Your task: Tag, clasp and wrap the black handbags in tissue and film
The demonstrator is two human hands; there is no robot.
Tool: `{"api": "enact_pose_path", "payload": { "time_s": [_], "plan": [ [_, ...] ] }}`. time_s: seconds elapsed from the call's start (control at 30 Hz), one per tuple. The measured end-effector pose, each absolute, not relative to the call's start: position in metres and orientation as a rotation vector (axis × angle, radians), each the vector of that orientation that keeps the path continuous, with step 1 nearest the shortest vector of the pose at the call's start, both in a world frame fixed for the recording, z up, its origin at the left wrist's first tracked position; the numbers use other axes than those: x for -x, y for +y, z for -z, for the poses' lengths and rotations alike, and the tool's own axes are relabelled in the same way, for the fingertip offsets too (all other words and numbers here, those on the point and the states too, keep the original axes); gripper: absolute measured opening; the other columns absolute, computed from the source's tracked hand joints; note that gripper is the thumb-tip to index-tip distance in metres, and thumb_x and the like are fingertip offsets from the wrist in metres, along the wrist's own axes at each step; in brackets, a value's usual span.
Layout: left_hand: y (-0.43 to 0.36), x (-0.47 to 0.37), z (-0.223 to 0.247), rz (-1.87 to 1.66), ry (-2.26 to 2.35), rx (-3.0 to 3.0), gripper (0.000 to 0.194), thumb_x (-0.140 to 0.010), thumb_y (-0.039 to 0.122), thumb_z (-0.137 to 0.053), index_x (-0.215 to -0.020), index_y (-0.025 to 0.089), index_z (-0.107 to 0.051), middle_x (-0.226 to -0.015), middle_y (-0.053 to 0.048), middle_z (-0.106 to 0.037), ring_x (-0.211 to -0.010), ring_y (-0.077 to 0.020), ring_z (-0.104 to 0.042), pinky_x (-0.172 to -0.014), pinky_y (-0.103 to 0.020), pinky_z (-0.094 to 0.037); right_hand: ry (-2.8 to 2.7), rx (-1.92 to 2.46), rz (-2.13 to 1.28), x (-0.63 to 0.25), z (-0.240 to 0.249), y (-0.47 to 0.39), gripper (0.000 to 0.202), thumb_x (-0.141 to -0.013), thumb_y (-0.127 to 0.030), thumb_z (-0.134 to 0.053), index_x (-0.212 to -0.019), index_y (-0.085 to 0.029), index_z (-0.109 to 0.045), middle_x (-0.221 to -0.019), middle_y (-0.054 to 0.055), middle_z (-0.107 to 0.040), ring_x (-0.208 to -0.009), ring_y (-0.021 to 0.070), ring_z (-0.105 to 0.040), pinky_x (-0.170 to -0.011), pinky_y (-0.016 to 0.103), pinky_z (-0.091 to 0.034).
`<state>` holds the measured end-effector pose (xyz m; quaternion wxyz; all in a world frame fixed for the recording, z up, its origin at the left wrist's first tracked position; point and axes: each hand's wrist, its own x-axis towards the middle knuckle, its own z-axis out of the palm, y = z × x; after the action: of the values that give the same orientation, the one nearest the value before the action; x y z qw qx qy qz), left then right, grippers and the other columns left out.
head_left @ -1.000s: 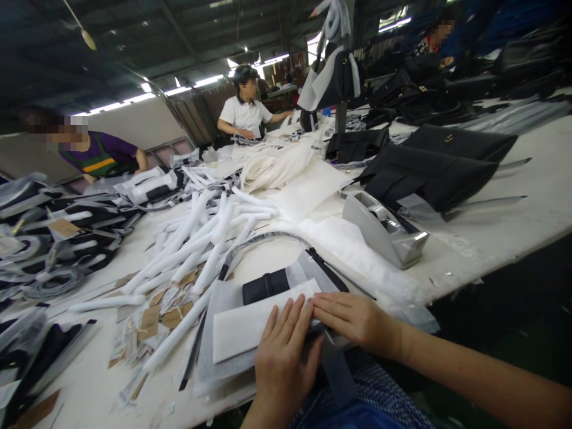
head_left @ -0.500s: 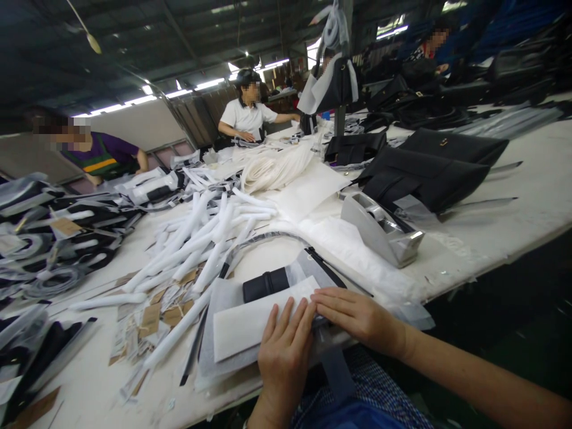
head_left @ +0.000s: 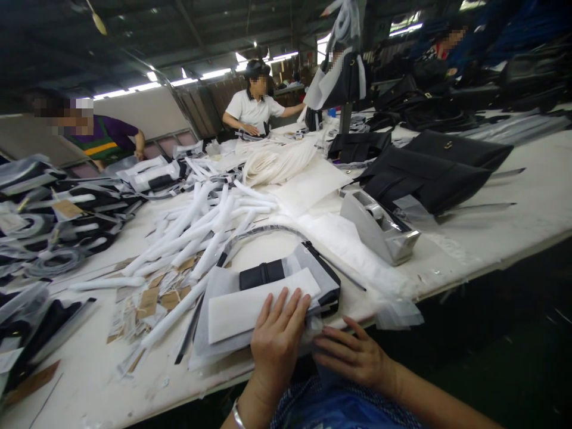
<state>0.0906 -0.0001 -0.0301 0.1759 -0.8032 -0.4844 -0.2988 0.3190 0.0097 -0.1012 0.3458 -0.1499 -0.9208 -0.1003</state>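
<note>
Both hands (head_left: 313,348) on foam-wrapped black pouch (head_left: 268,301) at table edge (head_left: 469,271).

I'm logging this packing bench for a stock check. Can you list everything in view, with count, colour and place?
Folded black leather piece: one, black, near table edge, under white foam sheet.
White foam-wrapped straps: many, white, table centre.
Grey tape dispenser: one, grey, right of centre.
Black handbags: several, black, right far side.
Brown paper tags: several, brown, left of foam sheet.
Co-workers: at least three, far side.
Left hand: flat on foam sheet.
Right hand: at table edge, fingers spread.
</note>
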Motion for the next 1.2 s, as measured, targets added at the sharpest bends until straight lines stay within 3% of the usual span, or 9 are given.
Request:
{"api": "enact_pose_path", "payload": {
  "time_s": [0.13,0.23,0.47,0.77,0.97,1.1,1.2],
  "plan": [
    [0.000,-0.091,0.032,0.864,-1.368,2.257,0.036,-0.100,0.014,-0.050,-0.134,0.020,-0.059,-0.132,-0.003,-0.066,-0.124,-0.0268,-0.061,-0.106,-0.049,-0.048,-2.350,0.298,-0.012,-0.307,0.076,0.007,0.025,-0.098,-0.011,-0.052,-0.115,-0.013,-0.070,-0.114,0.009,-0.076,-0.122,0.0183,-0.063,-0.111,0.039,-0.044],
    [-0.001,-0.093,0.035,0.865,-1.378,2.237,0.037,-0.100,0.014,-0.051,-0.135,0.020,-0.058,-0.132,-0.004,-0.066,-0.126,-0.0268,-0.060,-0.107,-0.049,-0.048,-2.362,0.308,-0.108,-0.306,0.069,-0.006,0.029,-0.100,-0.010,-0.045,-0.116,-0.009,-0.069,-0.111,0.012,-0.076,-0.115,0.0202,-0.067,-0.104,0.039,-0.053],
    [0.000,-0.096,0.040,0.901,-1.399,2.199,0.037,-0.099,0.012,-0.051,-0.135,0.021,-0.058,-0.132,-0.003,-0.066,-0.127,-0.0264,-0.059,-0.107,-0.049,-0.048,-2.312,0.388,-0.071,-0.310,0.078,-0.033,0.027,-0.101,-0.016,-0.048,-0.111,-0.015,-0.073,-0.108,0.007,-0.078,-0.114,0.0191,-0.068,-0.105,0.035,-0.051],
    [0.001,-0.095,0.041,0.919,-1.380,2.185,0.035,-0.102,0.015,-0.047,-0.133,0.021,-0.060,-0.132,-0.003,-0.066,-0.125,-0.0266,-0.061,-0.108,-0.048,-0.048,-2.332,0.335,-0.171,-0.303,0.000,-0.015,0.029,-0.101,-0.013,-0.044,-0.116,-0.011,-0.069,-0.107,0.009,-0.078,-0.104,0.0172,-0.073,-0.101,0.029,-0.055],
    [0.000,-0.095,0.042,0.973,-1.356,2.181,0.033,-0.104,0.020,-0.042,-0.129,0.018,-0.063,-0.131,-0.004,-0.067,-0.128,-0.0250,-0.059,-0.112,-0.046,-0.045,-2.239,0.463,-0.222,-0.282,-0.030,0.036,0.035,-0.096,-0.010,-0.045,-0.122,-0.019,-0.067,-0.102,0.007,-0.079,-0.091,0.0184,-0.075,-0.085,0.031,-0.061],
    [0.001,-0.097,0.044,1.043,-1.369,2.143,0.029,-0.102,0.015,-0.043,-0.107,0.017,-0.071,-0.119,-0.003,-0.074,-0.126,-0.0246,-0.060,-0.117,-0.045,-0.039,-2.205,0.674,-0.391,-0.266,-0.021,0.079,0.042,-0.086,-0.005,-0.044,-0.112,-0.021,-0.074,-0.101,0.006,-0.078,-0.092,0.0194,-0.073,-0.083,0.032,-0.059],
    [0.002,-0.096,0.045,1.066,-1.352,2.115,0.029,-0.101,0.012,-0.043,-0.109,0.016,-0.071,-0.118,-0.002,-0.074,-0.123,-0.0241,-0.063,-0.120,-0.045,-0.034,-2.176,0.834,-0.596,-0.258,-0.007,0.099,0.037,-0.081,-0.005,-0.049,-0.099,-0.020,-0.078,-0.095,0.006,-0.078,-0.092,0.0206,-0.071,-0.086,0.034,-0.058]
  ]
}}
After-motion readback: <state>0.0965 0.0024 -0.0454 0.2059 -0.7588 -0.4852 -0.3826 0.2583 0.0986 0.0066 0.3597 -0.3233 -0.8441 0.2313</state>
